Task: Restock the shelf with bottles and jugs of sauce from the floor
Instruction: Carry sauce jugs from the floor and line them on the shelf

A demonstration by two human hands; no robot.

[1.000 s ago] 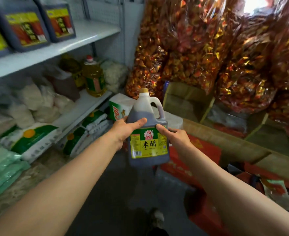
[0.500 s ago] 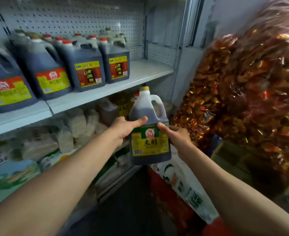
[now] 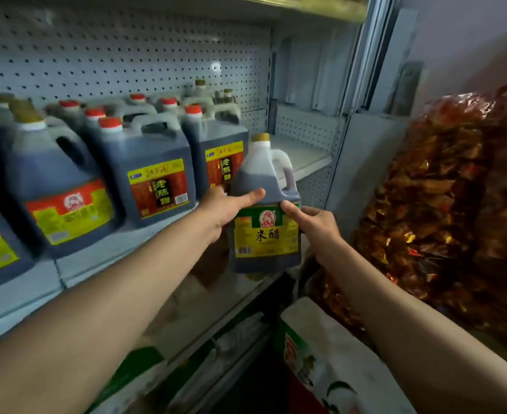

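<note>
I hold a dark vinegar jug [image 3: 265,234] with a yellow-green label, a tan cap and a white handle between both hands, upright in the air just in front of the shelf edge. My left hand [image 3: 225,209] grips its left side with the thumb across the front. My right hand [image 3: 315,225] grips its right side, thumb on the label's top. The white shelf [image 3: 298,156] has a bare stretch at its right end, behind the jug. Several dark jugs with red caps [image 3: 153,171] stand in rows on the shelf to the left.
A pegboard back wall [image 3: 112,55] and a metal upright [image 3: 350,115] frame the shelf. Large bags of gold-red wrapped goods [image 3: 443,210] crowd the right side. White sacks with green print [image 3: 330,363] lie below, and a lower shelf holds pale bags.
I have lifted the jug from low near the floor up to shelf height, and my view has swung up and left toward the shelf. Both hands keep the same hold.
</note>
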